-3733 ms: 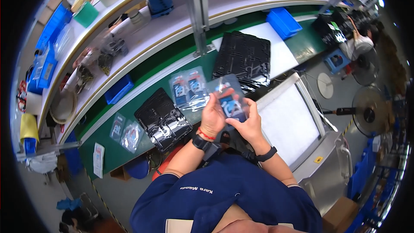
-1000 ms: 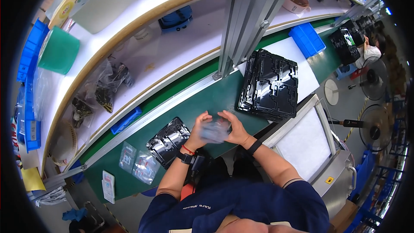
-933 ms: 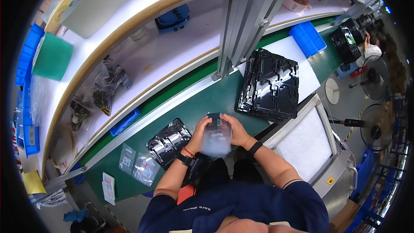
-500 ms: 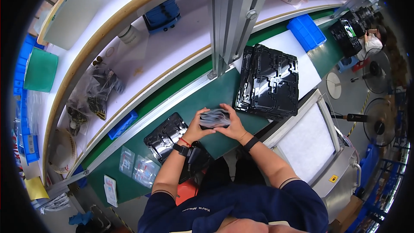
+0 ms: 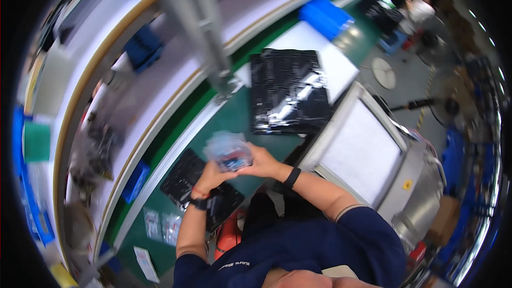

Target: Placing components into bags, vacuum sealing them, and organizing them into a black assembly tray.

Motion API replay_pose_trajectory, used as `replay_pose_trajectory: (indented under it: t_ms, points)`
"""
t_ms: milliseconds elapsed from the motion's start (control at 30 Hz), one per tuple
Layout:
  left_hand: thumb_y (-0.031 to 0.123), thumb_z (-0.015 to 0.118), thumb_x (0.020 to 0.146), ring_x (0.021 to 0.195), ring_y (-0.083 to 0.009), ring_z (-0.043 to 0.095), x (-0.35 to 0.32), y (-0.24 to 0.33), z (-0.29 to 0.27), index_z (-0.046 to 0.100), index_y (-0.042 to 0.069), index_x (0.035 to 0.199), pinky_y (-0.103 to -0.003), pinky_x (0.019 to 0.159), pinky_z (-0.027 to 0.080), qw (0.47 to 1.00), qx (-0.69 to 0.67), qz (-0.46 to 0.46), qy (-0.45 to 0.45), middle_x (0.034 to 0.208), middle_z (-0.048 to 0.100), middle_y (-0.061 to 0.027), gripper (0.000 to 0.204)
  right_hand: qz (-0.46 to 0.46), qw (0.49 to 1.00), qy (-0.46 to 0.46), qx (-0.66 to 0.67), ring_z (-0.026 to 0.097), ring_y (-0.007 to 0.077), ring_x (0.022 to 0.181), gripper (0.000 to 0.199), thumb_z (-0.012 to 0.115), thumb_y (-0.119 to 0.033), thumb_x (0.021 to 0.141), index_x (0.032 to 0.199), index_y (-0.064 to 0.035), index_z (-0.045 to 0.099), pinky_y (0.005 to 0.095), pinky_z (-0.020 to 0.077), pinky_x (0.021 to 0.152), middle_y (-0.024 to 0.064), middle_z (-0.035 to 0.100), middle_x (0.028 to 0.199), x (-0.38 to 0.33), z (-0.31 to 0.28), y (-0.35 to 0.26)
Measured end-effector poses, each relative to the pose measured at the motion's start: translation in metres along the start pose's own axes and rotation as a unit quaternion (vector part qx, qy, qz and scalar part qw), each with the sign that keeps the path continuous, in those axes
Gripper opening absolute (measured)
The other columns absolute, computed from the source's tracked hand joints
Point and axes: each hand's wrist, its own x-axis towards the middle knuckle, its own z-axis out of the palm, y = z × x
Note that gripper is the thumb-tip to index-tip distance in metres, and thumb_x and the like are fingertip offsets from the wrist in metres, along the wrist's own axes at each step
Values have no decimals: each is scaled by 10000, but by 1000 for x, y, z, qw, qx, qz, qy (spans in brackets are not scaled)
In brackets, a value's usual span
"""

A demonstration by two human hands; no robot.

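Observation:
A stack of clear plastic packets (image 5: 228, 149) is held between my two hands, blurred by motion, with some red and blue showing inside. My left hand (image 5: 211, 177) grips its near left edge. On the other side, my right hand (image 5: 261, 162) wraps round the right edge, its thumb along the near side. Beneath and left of my hands, a black moulded plastic tray (image 5: 184, 175) lies on the green tabletop (image 5: 230, 118). Beyond them to the right is a pile of black moulded trays (image 5: 288, 88).
Flat clear packets (image 5: 153, 225) and a white card (image 5: 145, 264) lie at left. A blue bin (image 5: 326, 17) stands at the far right of the bench. A white-topped metal machine (image 5: 360, 149) borders my right side. The shelf's metal post (image 5: 205, 26) rises behind the bench.
The stack has tilted so that its flat face shows more, and my hands have shifted with it toward the black tray at left. The whole view has turned.

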Motion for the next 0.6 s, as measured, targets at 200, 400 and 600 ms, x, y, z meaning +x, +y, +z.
replay_pose_trajectory:
  t_ms: [200, 400, 600]
  points:
    - [160, 702, 730, 974, -259, 583, -17, 33, 90, 417, -5, 1232, -361, 812, 503, 924, -372, -87, -21, 1143, 538, -134, 600, 134, 986, 96, -7, 617, 323, 883, 686, 773, -334, 601, 1104, 28, 480, 359, 476, 774, 211, 611, 944, -61, -55, -91]
    - [76, 639, 729, 836, -253, 619, 39, 36, 193, 438, -15, 1193, -358, 604, 564, 922, -341, -145, -116, 1059, 568, -138, 514, 179, 952, 245, -33, 610, 279, 787, 649, 795, -384, 590, 1014, 8, 500, 331, 474, 701, 191, 607, 862, -135, -148, -89]
    - [33, 661, 686, 999, -195, 562, 102, 46, 290, 444, -9, 1207, -313, 896, 438, 950, -207, -143, -187, 1093, 565, -95, 566, 211, 894, 354, -174, 584, 180, 621, 447, 797, -290, 611, 861, 11, 581, 306, 451, 539, 128, 628, 746, -197, -227, -49]
